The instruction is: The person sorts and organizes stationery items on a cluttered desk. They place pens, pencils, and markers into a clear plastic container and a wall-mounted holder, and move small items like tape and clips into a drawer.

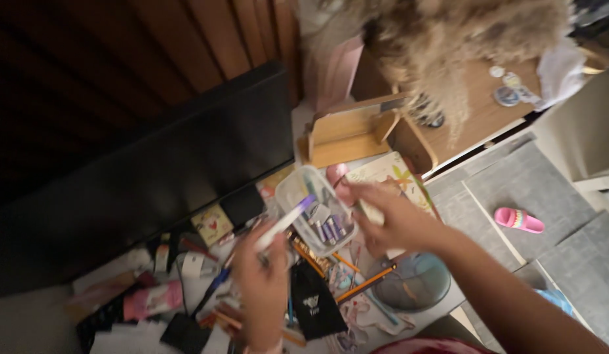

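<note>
1. A white pen [283,223] with a purple tip is grasped in the fingers of the left hand [262,278], its tip pointed up and right toward the box [293,190].
2. The clear plastic box is held at its right edge by the right hand [390,219], fingers closed on the rim; purple-capped items lie inside.
3. The box sits above a cluttered table [449,301], just right of a black screen [154,177].
4. Orange pencils [365,283] and a black pouch [314,301] are seen below the box, between the two hands.
5. A wooden stand [347,134] is seen behind the box; a pink slipper [518,219] lies on the floor, well apart.
</note>
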